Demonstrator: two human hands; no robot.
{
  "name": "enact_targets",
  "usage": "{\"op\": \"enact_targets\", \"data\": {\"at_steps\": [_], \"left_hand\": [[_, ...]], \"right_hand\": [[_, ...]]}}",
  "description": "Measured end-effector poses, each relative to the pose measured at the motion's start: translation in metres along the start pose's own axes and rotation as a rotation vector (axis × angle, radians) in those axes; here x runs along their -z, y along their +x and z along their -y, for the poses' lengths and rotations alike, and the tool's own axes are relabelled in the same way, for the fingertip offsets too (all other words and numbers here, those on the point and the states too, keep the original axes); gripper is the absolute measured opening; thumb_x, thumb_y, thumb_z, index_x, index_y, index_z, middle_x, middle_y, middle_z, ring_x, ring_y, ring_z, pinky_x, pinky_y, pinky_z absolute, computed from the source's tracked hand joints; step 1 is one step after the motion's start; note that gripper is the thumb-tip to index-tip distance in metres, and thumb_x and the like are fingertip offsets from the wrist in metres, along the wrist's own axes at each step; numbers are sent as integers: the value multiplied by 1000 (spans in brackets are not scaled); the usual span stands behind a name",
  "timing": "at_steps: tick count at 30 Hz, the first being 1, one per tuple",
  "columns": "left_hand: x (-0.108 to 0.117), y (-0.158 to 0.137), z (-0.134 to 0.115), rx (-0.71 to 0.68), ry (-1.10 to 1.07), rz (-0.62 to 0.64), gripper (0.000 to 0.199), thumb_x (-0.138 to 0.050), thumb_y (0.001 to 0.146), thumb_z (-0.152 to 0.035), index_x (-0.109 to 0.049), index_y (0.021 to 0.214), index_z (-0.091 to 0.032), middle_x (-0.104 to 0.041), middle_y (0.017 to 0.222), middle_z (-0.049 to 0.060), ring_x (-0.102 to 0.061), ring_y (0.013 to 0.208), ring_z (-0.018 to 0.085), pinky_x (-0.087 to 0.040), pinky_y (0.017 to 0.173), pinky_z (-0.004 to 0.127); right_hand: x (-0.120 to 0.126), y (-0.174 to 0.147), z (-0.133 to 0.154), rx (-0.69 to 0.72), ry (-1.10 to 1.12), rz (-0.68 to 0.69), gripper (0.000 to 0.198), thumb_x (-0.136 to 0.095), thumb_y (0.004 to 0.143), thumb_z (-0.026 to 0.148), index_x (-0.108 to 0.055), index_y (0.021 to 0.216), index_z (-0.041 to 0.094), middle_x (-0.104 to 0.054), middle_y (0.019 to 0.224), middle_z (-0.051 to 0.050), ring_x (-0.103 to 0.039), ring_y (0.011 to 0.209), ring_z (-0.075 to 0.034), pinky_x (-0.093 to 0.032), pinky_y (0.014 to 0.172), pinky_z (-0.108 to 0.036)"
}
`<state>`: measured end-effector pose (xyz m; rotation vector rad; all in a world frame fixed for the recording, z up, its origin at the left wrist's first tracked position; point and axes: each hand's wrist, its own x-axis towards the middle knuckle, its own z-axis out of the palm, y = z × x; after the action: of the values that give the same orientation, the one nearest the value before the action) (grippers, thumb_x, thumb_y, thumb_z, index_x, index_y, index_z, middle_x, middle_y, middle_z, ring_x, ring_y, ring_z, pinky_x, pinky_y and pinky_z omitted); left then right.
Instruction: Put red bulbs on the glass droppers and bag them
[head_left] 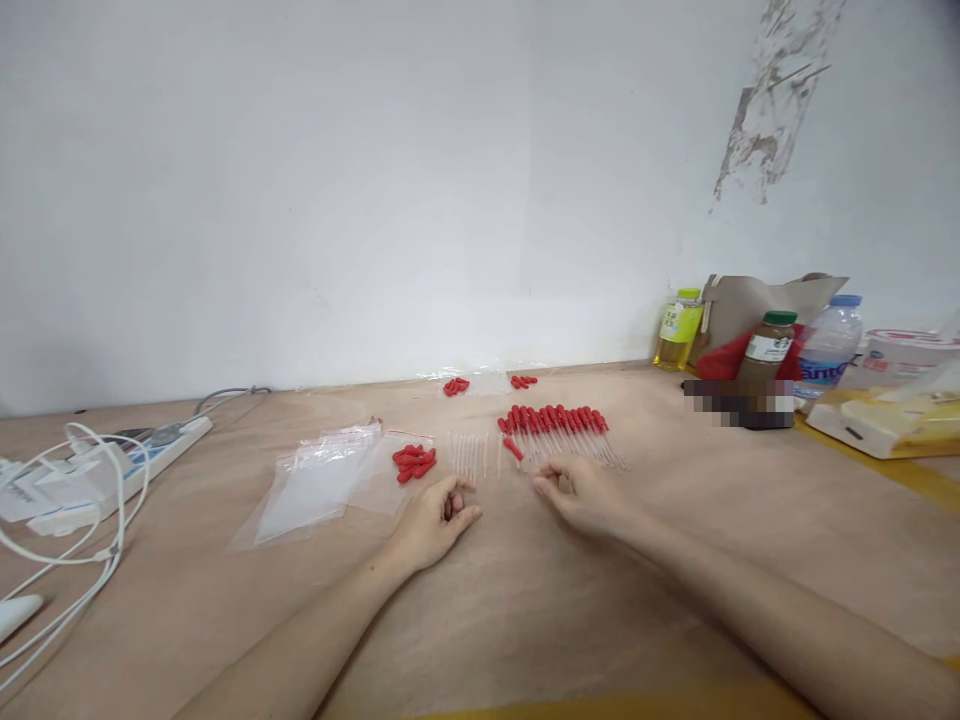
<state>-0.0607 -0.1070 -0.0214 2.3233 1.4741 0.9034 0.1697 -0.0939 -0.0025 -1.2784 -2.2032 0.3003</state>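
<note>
My left hand (435,522) rests on the table with thumb and forefinger apart, nothing visible between them. Just beyond it is a row of thin clear glass tubes (469,455) without bulbs. To its upper left lies a heap of loose red rubber bulbs (413,463). My right hand (581,492) has its thumb and forefinger pinched at the lower end of a dropper with a red bulb (514,449), which points up and left; the fingers partly hide its tube. Past that hand, several finished-looking droppers (555,420) lie side by side, bulbs toward the wall.
Clear plastic bags (315,485) lie left of the bulbs. More red bulbs (456,386) sit near the wall. A power strip (169,455) with white cables is at far left. Bottles (827,345), a grey bag (739,310) and a tissue pack (892,420) stand at right.
</note>
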Motion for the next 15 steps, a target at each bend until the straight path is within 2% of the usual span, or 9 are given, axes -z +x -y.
{"op": "enact_targets", "data": {"at_steps": [2,4,7,10,15], "left_hand": [[-1,1,2,5,9,70,16,-51,77,-30,-59,84,-18,-51,57,-4,-45,50,10,-35,49,20],[-1,1,1,-19,19,83,15,-49,78,-29,-59,82,-18,-50,56,-4,-45,50,10,-33,50,20],[-1,1,-1,-36,31,79,15,-48,79,-28,-59,84,-19,-50,57,-4,-45,52,10,-33,51,20],[0,0,-2,-45,42,81,15,-48,79,-27,-58,85,-19,-51,58,-4,-46,53,10,-33,52,20],[1,-2,-1,-62,43,79,14,-48,79,-27,-58,85,-19,-52,61,-3,-47,55,11,-34,53,21]], "right_hand": [[-1,17,-3,-132,92,-9,24,-39,80,29,-57,71,16,-60,66,-2,-51,59,-12,-30,54,-21],[-7,38,-3,-188,110,-41,28,-34,82,30,-55,73,16,-61,70,-2,-53,63,-12,-32,55,-21],[-21,67,2,-256,-48,-41,32,-27,84,30,-55,81,17,-63,84,-5,-55,76,-15,-34,64,-24],[-35,85,9,-301,-198,-22,32,-27,84,31,-56,86,16,-62,90,-10,-54,85,-21,-33,72,-31],[-45,95,10,-295,-233,-14,33,-30,83,31,-59,88,17,-62,91,-11,-53,89,-23,-32,74,-34]]}}
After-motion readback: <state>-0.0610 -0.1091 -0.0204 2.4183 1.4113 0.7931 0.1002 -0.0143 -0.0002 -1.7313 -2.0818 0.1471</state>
